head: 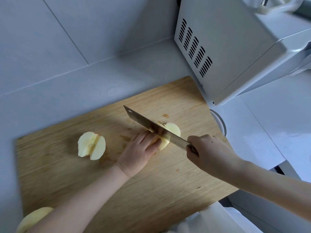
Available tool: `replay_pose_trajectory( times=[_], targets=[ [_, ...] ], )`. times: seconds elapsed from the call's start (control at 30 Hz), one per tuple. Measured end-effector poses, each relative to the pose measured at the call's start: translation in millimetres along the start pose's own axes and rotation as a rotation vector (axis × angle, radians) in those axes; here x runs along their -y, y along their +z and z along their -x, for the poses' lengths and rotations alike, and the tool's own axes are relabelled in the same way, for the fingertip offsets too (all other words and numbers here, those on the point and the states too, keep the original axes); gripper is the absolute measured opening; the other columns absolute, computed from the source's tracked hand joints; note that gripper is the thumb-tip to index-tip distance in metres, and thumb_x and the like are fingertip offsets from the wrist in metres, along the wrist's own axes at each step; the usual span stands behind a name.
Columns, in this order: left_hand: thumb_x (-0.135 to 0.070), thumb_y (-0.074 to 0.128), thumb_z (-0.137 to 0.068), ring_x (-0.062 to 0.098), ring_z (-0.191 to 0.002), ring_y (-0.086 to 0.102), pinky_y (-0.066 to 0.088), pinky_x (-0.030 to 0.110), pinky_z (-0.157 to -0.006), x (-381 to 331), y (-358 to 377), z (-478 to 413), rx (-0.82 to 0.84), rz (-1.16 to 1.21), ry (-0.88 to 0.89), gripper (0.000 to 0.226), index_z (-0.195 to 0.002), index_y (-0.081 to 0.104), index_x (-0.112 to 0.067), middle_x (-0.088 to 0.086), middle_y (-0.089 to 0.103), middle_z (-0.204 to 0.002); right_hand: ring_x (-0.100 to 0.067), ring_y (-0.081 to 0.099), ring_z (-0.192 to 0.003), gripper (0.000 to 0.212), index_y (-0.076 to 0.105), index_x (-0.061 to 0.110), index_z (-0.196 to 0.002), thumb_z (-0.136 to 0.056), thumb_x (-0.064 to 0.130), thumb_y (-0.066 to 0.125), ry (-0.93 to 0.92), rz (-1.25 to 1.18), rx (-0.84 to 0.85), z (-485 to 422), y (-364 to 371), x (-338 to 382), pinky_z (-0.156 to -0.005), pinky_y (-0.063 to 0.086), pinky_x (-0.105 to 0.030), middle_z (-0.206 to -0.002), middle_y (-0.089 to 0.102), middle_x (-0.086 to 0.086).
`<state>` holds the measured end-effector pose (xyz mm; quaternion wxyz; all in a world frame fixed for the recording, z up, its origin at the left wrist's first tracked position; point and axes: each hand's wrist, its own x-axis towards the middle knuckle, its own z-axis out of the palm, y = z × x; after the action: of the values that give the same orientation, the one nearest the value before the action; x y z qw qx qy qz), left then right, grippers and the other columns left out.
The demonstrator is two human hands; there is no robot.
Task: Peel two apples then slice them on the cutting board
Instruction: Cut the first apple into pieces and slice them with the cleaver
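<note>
On the wooden cutting board (151,182), my left hand (138,152) holds down a peeled apple piece (164,143) with curled fingers. My right hand (207,152) grips the handle of a broad knife (151,126), whose blade is sunk into that piece. Slices (173,129) stand on the far side of the blade. A peeled apple half (91,146), cut into two quarters, lies cut-face up to the left. A whole peeled apple (33,217) sits at the board's near left corner, partly behind my left forearm.
A white microwave (235,47) stands at the back right, its vented side close to the board's far right corner. A round glass rim (220,121) peeks out by the board's right edge. Grey tiled wall runs behind the counter (84,84).
</note>
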<state>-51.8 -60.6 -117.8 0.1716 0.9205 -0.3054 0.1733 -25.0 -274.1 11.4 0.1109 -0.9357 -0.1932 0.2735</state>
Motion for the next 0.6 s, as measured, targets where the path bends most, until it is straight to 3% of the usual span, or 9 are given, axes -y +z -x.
replay_pose_trajectory(
  times=[0.13, 0.3, 0.5, 0.6],
  targets=[
    [-0.008, 0.07, -0.077, 0.024, -0.101, 0.05, 0.049, 0.037, -0.09, -2, -1, -1, -0.025, 0.004, 0.0, 0.034, -0.107, 0.054, -0.013, 0.011, 0.062, -0.107, -0.015, 0.043, -0.055, 0.024, 0.049, 0.01, -0.078, -0.096, 0.021, 0.038, 0.027, -0.016, 0.031, -19, 10, 1, -0.055, 0.041, -0.029, -0.064, 0.045, 0.001],
    [-0.009, 0.055, -0.086, 0.023, -0.102, 0.05, 0.048, 0.034, -0.092, -1, -2, -1, -0.057, -0.002, 0.003, 0.022, -0.107, 0.053, -0.014, 0.006, 0.048, -0.112, -0.009, 0.031, -0.047, 0.039, 0.022, 0.021, -0.061, -0.096, 0.02, 0.039, 0.018, -0.005, 0.012, -32, 31, 6, -0.044, 0.021, -0.02, -0.058, 0.035, 0.005],
    [-0.012, 0.056, -0.086, 0.022, -0.1, 0.05, 0.049, 0.033, -0.089, 1, 0, 0, -0.073, -0.002, 0.02, 0.022, -0.107, 0.052, -0.015, 0.005, 0.048, -0.112, -0.015, 0.037, -0.046, 0.031, 0.035, 0.016, -0.062, -0.092, 0.018, 0.044, 0.025, -0.102, -0.044, -15, 19, -3, -0.048, 0.034, -0.029, -0.054, 0.04, 0.002],
    [-0.016, 0.056, -0.085, 0.022, -0.099, 0.049, 0.05, 0.034, -0.087, 3, 2, 0, -0.07, -0.017, 0.025, 0.023, -0.108, 0.052, -0.014, 0.006, 0.047, -0.113, -0.01, 0.034, -0.044, 0.034, 0.032, 0.021, -0.062, -0.094, 0.021, 0.043, 0.004, -0.065, -0.036, -1, 9, -2, -0.045, 0.029, -0.02, -0.053, 0.038, 0.006]
  ],
)
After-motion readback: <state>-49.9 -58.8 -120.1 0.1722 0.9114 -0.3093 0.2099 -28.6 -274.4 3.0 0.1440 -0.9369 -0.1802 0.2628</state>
